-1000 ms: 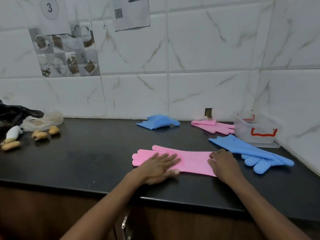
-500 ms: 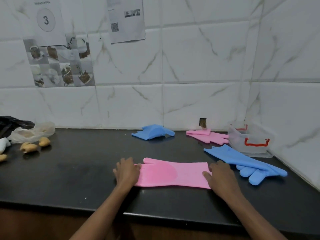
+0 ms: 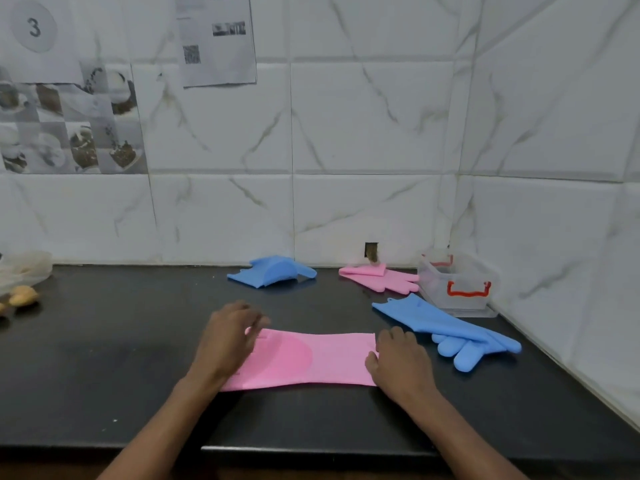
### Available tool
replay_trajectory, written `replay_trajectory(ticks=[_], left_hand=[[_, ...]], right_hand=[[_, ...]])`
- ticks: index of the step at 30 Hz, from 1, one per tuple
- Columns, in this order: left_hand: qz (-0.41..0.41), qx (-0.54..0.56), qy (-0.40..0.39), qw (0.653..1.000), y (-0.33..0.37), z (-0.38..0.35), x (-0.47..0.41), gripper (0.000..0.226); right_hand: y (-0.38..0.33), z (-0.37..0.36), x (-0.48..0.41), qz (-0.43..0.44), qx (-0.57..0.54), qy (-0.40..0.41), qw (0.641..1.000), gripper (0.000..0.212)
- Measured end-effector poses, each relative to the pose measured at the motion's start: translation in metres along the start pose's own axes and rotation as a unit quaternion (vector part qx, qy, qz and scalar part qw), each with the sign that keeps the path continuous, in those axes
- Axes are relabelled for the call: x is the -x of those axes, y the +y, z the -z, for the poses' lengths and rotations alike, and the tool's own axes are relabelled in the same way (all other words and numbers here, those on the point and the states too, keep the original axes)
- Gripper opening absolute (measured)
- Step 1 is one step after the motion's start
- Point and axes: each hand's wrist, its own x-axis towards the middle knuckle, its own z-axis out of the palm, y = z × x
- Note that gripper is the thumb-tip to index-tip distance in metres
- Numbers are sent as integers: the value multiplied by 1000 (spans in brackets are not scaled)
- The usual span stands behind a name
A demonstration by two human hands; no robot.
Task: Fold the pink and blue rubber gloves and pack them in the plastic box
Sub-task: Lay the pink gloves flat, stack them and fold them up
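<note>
A pink rubber glove (image 3: 311, 358) lies flat across the black counter (image 3: 104, 358) in front of me, its finger end turned over to the left. My left hand (image 3: 225, 341) grips that turned finger end. My right hand (image 3: 401, 365) holds the cuff end down, fingers curled on its edge. A blue glove (image 3: 443, 323) lies stretched out to the right, fingers toward me. A folded blue glove (image 3: 273, 271) and a folded pink glove (image 3: 377, 280) lie by the back wall. The clear plastic box (image 3: 457, 285) with red handles stands open in the back right corner.
A thin plastic bag (image 3: 24, 268) and some small tan pieces (image 3: 22, 296) sit at the far left of the counter. Tiled walls close off the back and the right side. The counter's front edge runs just below my forearms.
My left hand has drawn the pink glove's fingers up and over toward the palm, so the fingers no longer lie spread out. My right hand has stayed at the cuff.
</note>
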Motion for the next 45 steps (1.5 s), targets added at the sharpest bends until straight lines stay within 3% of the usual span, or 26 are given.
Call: replay_trajectory(ticks=[3,6,9,13,18,24,27,28,31,35,37,41,45], left_hand=[[-41,8,-240,970,16,-21,2,40],[-26,44,-297,953,12,-29,0,46],[-24,65,-296,953,5,-31,1,46],[-26,87,-291,952,6,-30,3,45],[-57,115,-296,946,2,-28,4,46],[-45,136,-268,953,-1,-37,4,42],[-46,136,-252,957,-2,-39,5,41],[-45,136,-249,958,-1,-39,5,42],[-47,120,-251,959,0,-38,5,43],[-33,113,-252,961,1,-38,5,45],[-24,114,-247,962,2,-37,6,44],[-14,113,-240,964,4,-35,6,43],[-4,128,-200,971,10,-27,8,35]], right_hand=[[-3,1,1,1,15,-14,1000,33],[-3,6,-6,0,22,-72,997,30],[5,22,-38,-16,-6,-135,991,10],[21,30,-115,-52,-51,-10,997,15],[22,11,-182,-68,-67,-86,992,30],[27,-33,-213,-91,10,-113,989,35],[25,-39,-222,-88,112,-105,984,36],[23,-36,-226,-96,95,-67,989,30],[13,-24,-238,-17,-2,75,997,27],[-3,30,-249,-5,-126,208,970,20],[-13,61,-250,-35,-197,199,959,20],[-27,101,-227,-40,-347,86,933,22],[-35,112,-180,9,-352,31,936,16]])
